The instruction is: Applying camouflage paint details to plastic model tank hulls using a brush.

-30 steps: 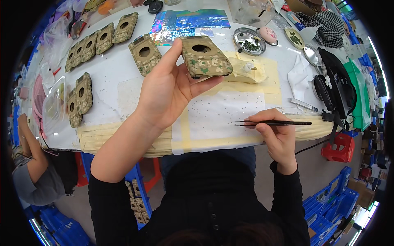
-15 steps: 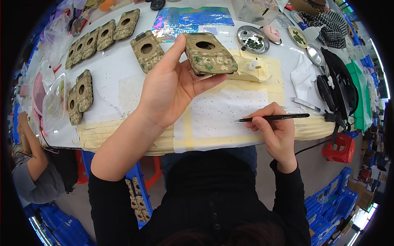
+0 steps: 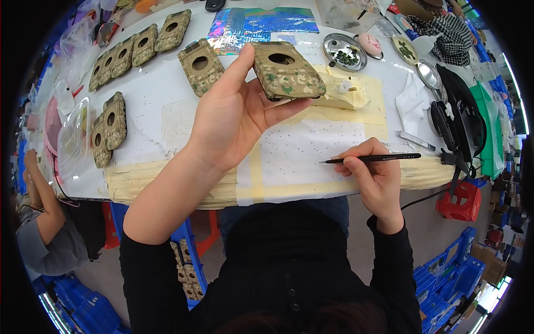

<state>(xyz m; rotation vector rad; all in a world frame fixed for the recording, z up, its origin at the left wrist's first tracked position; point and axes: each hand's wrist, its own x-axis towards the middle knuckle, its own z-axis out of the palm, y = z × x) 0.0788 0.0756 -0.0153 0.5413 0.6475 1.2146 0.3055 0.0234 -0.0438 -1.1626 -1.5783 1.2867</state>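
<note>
My left hand [image 3: 236,108] grips a camouflage-patterned model tank hull [image 3: 289,75] by its edges, raised above the table and tilted toward me. The hull has a round opening on top and green patches on its near end. In my right hand [image 3: 374,175] is a thin black paintbrush [image 3: 384,158], held like a pen, its fine tip pointing left over white paper [image 3: 300,167] dotted with small dark specks. Brush and hull are apart. Just left of the held hull, another camouflage hull [image 3: 201,67] lies on the table.
More hulls stand at the far left [image 3: 143,44] and near left [image 3: 114,122]. A round metal dish [image 3: 327,50] with dark green bits sits at the back right, behind a taped yellowish block [image 3: 347,92]. Tweezers [image 3: 417,141] lie at right. A person [image 3: 47,234] sits at left.
The held hull shifts very slightly to the right in the picture, as does the table behind it. Both hands keep the same grips.
</note>
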